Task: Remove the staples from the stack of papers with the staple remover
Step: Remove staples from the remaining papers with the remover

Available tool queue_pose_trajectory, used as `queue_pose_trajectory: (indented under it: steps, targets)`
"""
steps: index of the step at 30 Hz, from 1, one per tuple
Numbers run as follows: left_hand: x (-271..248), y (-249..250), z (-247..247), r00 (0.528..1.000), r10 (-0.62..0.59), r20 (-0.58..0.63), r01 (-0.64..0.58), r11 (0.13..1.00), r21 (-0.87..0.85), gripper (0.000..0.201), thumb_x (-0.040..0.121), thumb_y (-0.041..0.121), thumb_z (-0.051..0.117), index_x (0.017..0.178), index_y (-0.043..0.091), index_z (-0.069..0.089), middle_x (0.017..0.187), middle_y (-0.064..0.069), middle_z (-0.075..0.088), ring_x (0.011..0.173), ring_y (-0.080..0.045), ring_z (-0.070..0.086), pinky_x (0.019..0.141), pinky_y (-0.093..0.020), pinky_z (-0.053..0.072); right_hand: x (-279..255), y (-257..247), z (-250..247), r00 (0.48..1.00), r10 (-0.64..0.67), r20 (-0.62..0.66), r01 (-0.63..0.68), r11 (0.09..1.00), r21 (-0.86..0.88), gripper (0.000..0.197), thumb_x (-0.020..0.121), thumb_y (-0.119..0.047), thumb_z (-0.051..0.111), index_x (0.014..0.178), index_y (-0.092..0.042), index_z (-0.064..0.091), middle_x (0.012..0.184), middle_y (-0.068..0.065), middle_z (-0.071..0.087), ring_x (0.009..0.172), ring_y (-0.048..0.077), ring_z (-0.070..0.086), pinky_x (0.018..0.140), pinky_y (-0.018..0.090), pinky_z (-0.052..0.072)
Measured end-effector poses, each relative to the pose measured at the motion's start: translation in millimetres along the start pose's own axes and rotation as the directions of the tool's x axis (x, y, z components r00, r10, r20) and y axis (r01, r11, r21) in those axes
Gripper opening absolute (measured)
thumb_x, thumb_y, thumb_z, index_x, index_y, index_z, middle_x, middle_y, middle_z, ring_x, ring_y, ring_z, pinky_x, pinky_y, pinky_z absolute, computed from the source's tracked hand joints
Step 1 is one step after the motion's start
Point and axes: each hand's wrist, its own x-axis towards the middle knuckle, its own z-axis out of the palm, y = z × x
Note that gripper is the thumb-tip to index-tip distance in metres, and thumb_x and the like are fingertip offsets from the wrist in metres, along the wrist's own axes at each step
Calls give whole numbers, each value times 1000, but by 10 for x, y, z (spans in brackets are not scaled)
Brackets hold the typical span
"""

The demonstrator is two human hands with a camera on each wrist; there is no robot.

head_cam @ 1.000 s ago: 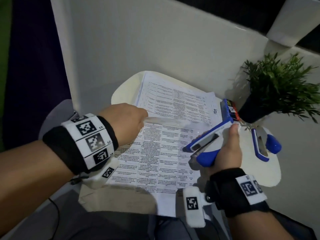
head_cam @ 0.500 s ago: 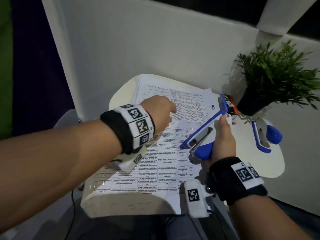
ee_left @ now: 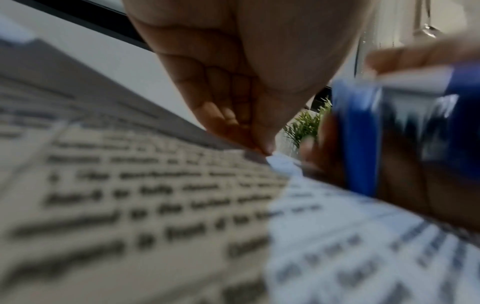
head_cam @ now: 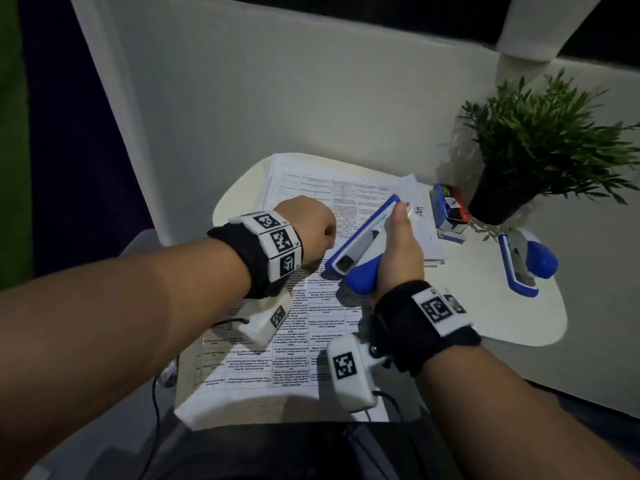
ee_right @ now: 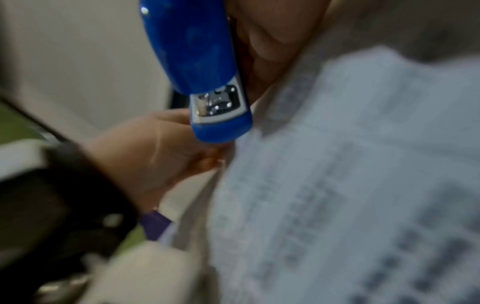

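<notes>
A stack of printed papers (head_cam: pixel 311 327) lies on a small white table (head_cam: pixel 485 317). My left hand (head_cam: pixel 308 230) is curled on the stack, and its fingertips (ee_left: pixel 262 147) pinch the edge of the top sheet (ee_left: pixel 145 185). My right hand (head_cam: pixel 398 251) grips the blue and white staple remover (head_cam: pixel 360 244) just right of the left hand, above the papers. In the right wrist view the staple remover (ee_right: pixel 207 82) points its metal end down toward my left hand (ee_right: pixel 155 154) at the fold of the papers (ee_right: pixel 337 185).
A second blue stapler-like tool (head_cam: pixel 526 265) lies on the table's right side. A small staple box (head_cam: pixel 448 209) stands beside a potted green plant (head_cam: pixel 540 150). A white wall panel (head_cam: pixel 277 98) rises right behind the table.
My left hand has moved right across the papers after turning a sheet. My right hand has drawn the staple remover away from the staple box, toward the left hand.
</notes>
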Motion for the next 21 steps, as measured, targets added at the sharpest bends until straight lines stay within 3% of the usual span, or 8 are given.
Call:
queue_pose_trajectory:
  steps: [4, 7, 9, 13, 15, 17, 19, 21]
  targets:
    - [-9, -174, -60, 993, -93, -72, 86, 992, -94, 16, 90, 25, 57, 96, 18, 70, 101, 2, 67, 98, -17, 57, 80, -25, 42, 56, 51, 2, 997, 72, -41, -68, 994, 86, 36, 85, -66, 53, 92, -31, 59, 97, 11, 65, 84, 37, 65, 73, 52, 53]
    - [-113, -407, -156, 973, -184, -138, 162, 974, -157, 12, 87, 26, 61, 91, 20, 71, 93, 5, 66, 92, -14, 58, 79, -23, 42, 81, 69, -40, 995, 83, -48, -77, 990, 122, 29, 91, -60, 52, 92, -32, 56, 96, 5, 67, 96, 39, 68, 84, 63, 52]
    - [-236, -645, -245, 951, -275, -139, 248, 951, -186, 8, 86, 25, 63, 85, 21, 70, 83, 6, 62, 86, -15, 58, 80, -26, 45, 85, 75, -48, 997, 64, -43, -58, 991, 117, 29, 91, -60, 52, 88, -31, 58, 96, 6, 67, 99, 43, 67, 85, 64, 50]
    - [-608, -1346, -264, 864, -489, -123, 474, 871, -129, 13, 83, 27, 65, 77, 16, 67, 84, -2, 66, 84, -21, 60, 78, -28, 47, 25, 67, -41, 999, 32, -36, -28, 994, 107, 29, 94, -57, 49, 86, -31, 60, 102, 11, 68, 92, 40, 68, 75, 54, 55]
    - [-822, -1663, -171, 796, -596, -108, 583, 802, -128, 16, 83, 26, 64, 79, 11, 69, 82, -5, 66, 80, -22, 59, 72, -26, 44, 12, 55, -55, 999, 26, -31, -23, 995, 95, 29, 96, -57, 47, 87, -32, 61, 100, 10, 69, 77, 32, 68, 56, 37, 57]
    - [-943, -1902, -47, 740, -672, -31, 665, 737, -119, 21, 85, 28, 62, 83, 7, 69, 83, -9, 67, 79, -24, 61, 71, -26, 45, -11, 58, -67, 999, 15, -31, -12, 996, 93, 33, 96, -58, 44, 98, -31, 62, 87, 5, 67, 55, 19, 64, 43, 23, 46]
    - [-982, -2080, 83, 691, -722, 29, 722, 688, -71, 31, 88, 32, 58, 96, 4, 68, 96, -14, 69, 92, -30, 63, 81, -33, 50, -41, 66, -72, 999, 9, -41, -5, 996, 88, 37, 95, -61, 43, 106, -30, 61, 68, -1, 60, 38, 13, 54, 38, 17, 40]
    - [-999, -2192, 210, 640, -764, 76, 767, 641, -16, 36, 88, 35, 58, 101, 3, 66, 104, -14, 67, 98, -30, 62, 85, -35, 51, -42, 95, -53, 999, -3, -42, 6, 997, 81, 35, 92, -63, 45, 97, -32, 61, 70, 3, 61, 47, 21, 58, 44, 23, 43]
